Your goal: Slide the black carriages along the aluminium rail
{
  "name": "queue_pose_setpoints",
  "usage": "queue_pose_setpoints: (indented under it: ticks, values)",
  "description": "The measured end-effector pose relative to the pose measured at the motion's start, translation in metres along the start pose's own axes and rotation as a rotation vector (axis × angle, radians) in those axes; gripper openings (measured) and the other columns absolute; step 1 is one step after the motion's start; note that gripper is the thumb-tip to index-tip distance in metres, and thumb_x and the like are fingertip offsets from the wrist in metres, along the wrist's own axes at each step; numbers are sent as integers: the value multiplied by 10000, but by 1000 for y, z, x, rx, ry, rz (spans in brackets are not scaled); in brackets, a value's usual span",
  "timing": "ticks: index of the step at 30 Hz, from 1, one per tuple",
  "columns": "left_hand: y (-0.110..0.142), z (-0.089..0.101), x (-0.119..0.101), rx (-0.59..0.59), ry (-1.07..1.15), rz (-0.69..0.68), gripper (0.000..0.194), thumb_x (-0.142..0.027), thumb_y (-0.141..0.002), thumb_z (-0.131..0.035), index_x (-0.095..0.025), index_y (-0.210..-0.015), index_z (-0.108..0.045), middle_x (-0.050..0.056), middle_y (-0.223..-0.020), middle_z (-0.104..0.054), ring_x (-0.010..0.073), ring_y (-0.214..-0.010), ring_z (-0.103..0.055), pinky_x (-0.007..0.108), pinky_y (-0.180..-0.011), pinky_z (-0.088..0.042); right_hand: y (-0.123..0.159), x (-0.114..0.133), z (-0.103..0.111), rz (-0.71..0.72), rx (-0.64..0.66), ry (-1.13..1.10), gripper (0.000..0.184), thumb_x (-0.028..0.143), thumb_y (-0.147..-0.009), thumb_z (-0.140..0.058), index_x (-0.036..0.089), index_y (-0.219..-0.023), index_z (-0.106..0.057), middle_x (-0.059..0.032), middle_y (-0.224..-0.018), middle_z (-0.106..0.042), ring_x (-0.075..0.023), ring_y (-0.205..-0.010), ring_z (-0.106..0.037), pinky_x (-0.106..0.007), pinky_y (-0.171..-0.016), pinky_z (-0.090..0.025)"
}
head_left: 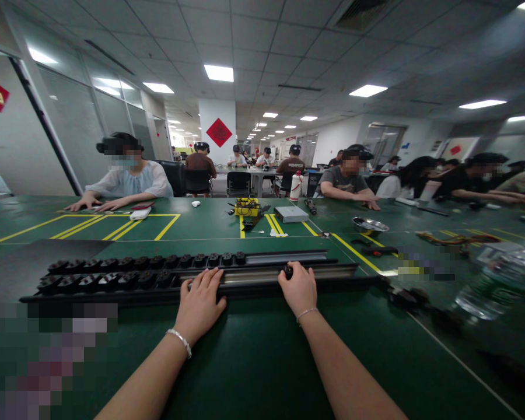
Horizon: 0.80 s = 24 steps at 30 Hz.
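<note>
Two long black rails with silvery channels lie side by side across the green table in front of me, the front rail [249,280] and the back rail [284,258]. Several round black modules [107,282], like socket units, sit in rows on their left parts. My left hand [200,304] rests over the front rail beside the last modules, fingers stretched and thumb apart. Farther right on this same rail, my right hand [298,287] pinches a small black round piece [288,271]; most of it is hidden by the fingers.
A clear plastic bottle [499,280] and dark blurred parts are on the right. Beyond the rails are a metal dish [370,224], a grey box [291,214], a yellow block with cables [247,206] and a white bottle [296,186]. Other people sit across the table.
</note>
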<state>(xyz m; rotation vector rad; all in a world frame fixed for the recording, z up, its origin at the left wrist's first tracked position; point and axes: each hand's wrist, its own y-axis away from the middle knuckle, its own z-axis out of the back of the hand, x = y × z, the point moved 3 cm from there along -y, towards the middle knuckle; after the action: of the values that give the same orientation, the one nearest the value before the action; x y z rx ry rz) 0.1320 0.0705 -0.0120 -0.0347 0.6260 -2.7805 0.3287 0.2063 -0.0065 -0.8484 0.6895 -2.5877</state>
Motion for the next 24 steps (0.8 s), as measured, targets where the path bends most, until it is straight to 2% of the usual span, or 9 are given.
queue_pose_setpoints:
  ticks: [11,17,24]
  values:
    - [-1,0,0,25,-10,21,539,-322,-763,-439,-242,-1295,-399,61,-1364,-425,244,-1261,-322,445,-999,-200,4,-1,5,2,-27,-34,294,341,-773,-482,182,-983,-615,-72,-1017,-649,-204,-1013,-545,-406,-1006,-216]
    - [-1,-1,2,-6,-20,-1,532,-319,-765,-435,-240,-1290,-402,50,-1354,-438,240,-1252,-338,445,-993,-211,4,-2,2,2,-67,-23,295,322,-768,-490,175,-983,-628,-78,-1029,-648,-221,-1068,-516,-396,-992,-239]
    - [0,-3,3,7,-35,9,521,-307,-768,-429,-249,-1285,-414,52,-1351,-441,235,-1248,-340,437,-1000,-205,4,1,4,8,-91,-9,230,295,-752,-496,188,-913,-620,-65,-928,-662,-209,-969,-548,-385,-961,-261]
